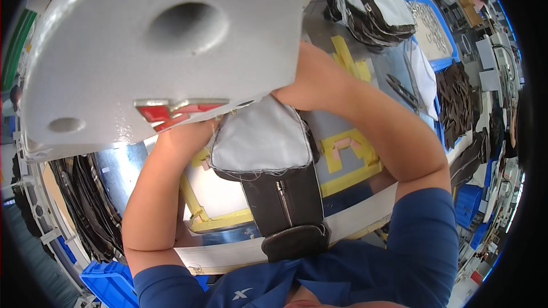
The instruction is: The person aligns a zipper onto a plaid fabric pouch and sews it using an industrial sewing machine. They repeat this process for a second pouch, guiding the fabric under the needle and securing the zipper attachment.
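A black bag piece (285,211) with a pale lining panel (260,137), frayed edges and metal zippers stretches from the machine toward my chest. A large white sewing machine head (114,80) fills the upper left and hides its far end. My left hand (197,135) reaches under the machine at the lining's left side, its fingers hidden. To the right, my right hand (308,82) goes behind the machine by the lining's far right edge. The fingers of that hand are out of sight too, so any grip cannot be made out.
Yellow tape (348,151) marks the table. Stacked bag pieces (377,5) lie at the far right, near a pair of dark snips (402,91). A blue tray (451,60) holds small metal parts; dark strips (455,102) lie nearby. Dark fabric pieces (85,205) hang left, above a blue bin (108,282).
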A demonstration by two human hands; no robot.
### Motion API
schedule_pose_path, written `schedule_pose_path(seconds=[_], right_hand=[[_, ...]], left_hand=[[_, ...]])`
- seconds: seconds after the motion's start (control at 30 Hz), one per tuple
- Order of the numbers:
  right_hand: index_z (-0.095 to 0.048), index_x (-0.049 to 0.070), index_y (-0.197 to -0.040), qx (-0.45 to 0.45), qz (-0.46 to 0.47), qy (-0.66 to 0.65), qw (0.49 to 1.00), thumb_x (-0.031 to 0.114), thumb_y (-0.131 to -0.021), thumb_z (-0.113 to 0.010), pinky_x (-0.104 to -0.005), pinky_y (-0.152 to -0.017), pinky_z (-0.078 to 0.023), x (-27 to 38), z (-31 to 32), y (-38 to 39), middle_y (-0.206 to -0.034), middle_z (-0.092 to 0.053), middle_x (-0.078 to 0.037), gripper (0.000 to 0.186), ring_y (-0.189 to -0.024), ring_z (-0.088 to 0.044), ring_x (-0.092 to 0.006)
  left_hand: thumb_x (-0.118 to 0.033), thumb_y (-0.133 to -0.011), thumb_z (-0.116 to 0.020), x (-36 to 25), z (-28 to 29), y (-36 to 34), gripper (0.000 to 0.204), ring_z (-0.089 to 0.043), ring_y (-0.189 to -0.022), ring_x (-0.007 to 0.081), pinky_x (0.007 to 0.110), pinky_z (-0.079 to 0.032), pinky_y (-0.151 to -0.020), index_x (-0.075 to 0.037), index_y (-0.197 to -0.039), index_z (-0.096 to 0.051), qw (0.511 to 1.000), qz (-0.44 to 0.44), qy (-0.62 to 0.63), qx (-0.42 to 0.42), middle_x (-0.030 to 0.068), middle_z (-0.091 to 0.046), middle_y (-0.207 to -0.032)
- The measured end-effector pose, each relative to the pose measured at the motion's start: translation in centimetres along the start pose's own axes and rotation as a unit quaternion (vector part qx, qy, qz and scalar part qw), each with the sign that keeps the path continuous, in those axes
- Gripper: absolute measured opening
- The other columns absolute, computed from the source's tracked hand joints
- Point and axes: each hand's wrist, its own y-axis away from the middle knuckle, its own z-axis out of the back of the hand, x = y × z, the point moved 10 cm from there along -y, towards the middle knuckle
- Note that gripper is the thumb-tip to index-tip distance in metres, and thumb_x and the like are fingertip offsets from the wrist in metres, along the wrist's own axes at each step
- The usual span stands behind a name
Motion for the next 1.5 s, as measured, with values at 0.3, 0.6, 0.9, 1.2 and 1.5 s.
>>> schedule_pose_path(seconds=[0.3, 0.6, 0.9, 1.2, 1.5], right_hand=[[-0.074, -0.005, -0.082, -0.031, 0.052, -0.002, 0.998, 0.021, -0.089, -0.069, -0.0541, -0.082, -0.058, 0.0, -0.1, 0.0, -0.086, -0.073, -0.026, 0.027, -0.089, -0.072, -0.0471], [-0.076, -0.003, -0.085, -0.028, 0.045, -0.01, 0.999, 0.023, -0.091, -0.071, -0.0545, -0.08, -0.057, 0.1, 0.4, 0.3, -0.082, -0.072, -0.026, 0.027, -0.086, -0.072, -0.0473], [-0.077, -0.002, -0.086, -0.026, 0.038, -0.006, 0.999, 0.024, -0.092, -0.071, -0.0548, -0.081, -0.057, -0.4, 0.4, 0.6, -0.083, -0.073, -0.026, 0.027, -0.087, -0.072, -0.0467], [-0.078, -0.001, -0.09, -0.028, 0.036, -0.012, 0.999, 0.021, -0.09, -0.068, -0.0539, -0.084, -0.057, 0.7, 1.1, 1.1, -0.087, -0.075, -0.024, 0.024, -0.091, -0.073, -0.0448], [-0.08, 0.001, -0.091, -0.034, 0.025, -0.02, 0.999, 0.022, -0.09, -0.068, -0.0528, -0.086, -0.057, 0.5, 1.2, 1.0, -0.091, -0.075, -0.024, 0.024, -0.092, -0.073, -0.0447]], left_hand=[[-0.014, -0.092, -0.082, 0.9, -0.6, 0.1, 0.027, -0.075, -0.095, 0.0321, 0.041, -0.059, -0.085, -0.005, -0.116, -0.078, 0.999, -0.017, -0.049, -0.006, 0.0146, -0.08, -0.104], [-0.016, -0.092, -0.081, 2.8, -1.2, 0.4, 0.028, -0.074, -0.102, 0.0343, 0.044, -0.058, -0.088, -0.007, -0.118, -0.078, 0.999, 0.012, -0.02, -0.03, 0.0145, -0.079, -0.109], [-0.017, -0.089, -0.084, 0.2, -0.8, 0.1, 0.034, -0.073, -0.108, 0.0352, 0.045, -0.057, -0.094, -0.009, -0.122, -0.078, 0.998, -0.007, -0.063, -0.006, 0.0132, -0.078, -0.115], [-0.027, -0.098, -0.074, 0.8, -1.4, -0.3, 0.029, -0.072, -0.111, 0.0358, 0.046, -0.055, -0.097, -0.009, -0.121, -0.077, 0.996, 0.036, -0.06, 0.052, 0.0117, -0.078, -0.117], [-0.023, -0.096, -0.073, -3.3, 2.7, 2.2, 0.028, -0.072, -0.102, 0.0392, 0.049, -0.056, -0.091, -0.005, -0.118, -0.075, 0.985, 0.059, -0.146, 0.076, 0.0205, -0.075, -0.108]])
